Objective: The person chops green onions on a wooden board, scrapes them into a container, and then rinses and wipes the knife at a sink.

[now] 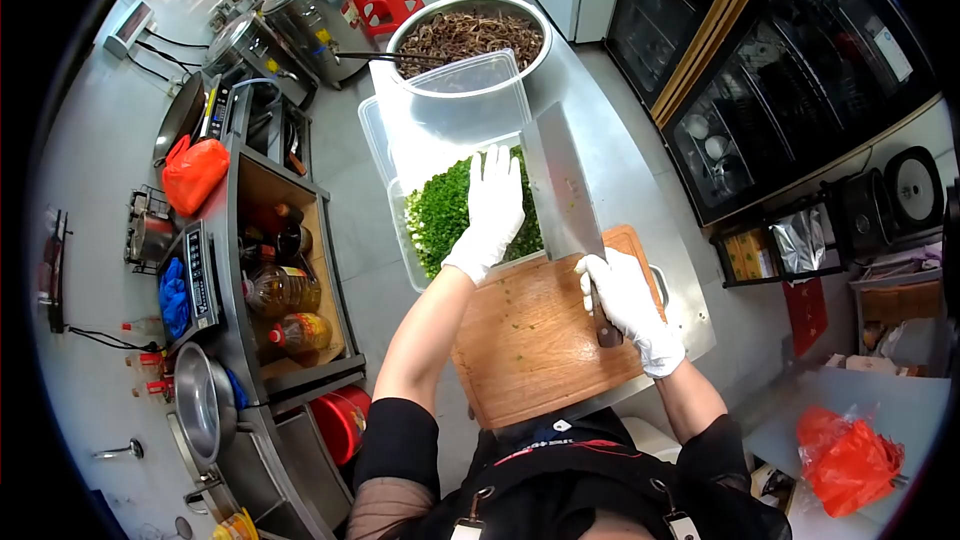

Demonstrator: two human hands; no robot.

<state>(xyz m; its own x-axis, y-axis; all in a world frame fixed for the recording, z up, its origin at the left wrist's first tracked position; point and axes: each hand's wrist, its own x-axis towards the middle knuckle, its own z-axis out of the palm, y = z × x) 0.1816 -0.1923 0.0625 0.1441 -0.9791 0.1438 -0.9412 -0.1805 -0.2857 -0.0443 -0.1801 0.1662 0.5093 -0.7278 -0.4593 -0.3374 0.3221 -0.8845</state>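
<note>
Mid-frame, your left hand (497, 202) lay uncurled over chopped greens (440, 212); your right hand (622, 298) gripped a cleaver (562, 185) by its handle (607, 331), presumably for steadiness.

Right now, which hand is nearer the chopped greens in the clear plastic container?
Left. Your white-gloved left hand is over the chopped greens; your white-gloved right hand is farther off, over the brown wooden board, gripping the wide steel cleaver.

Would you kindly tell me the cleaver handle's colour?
The handle is brown, shown in the head view.
</note>
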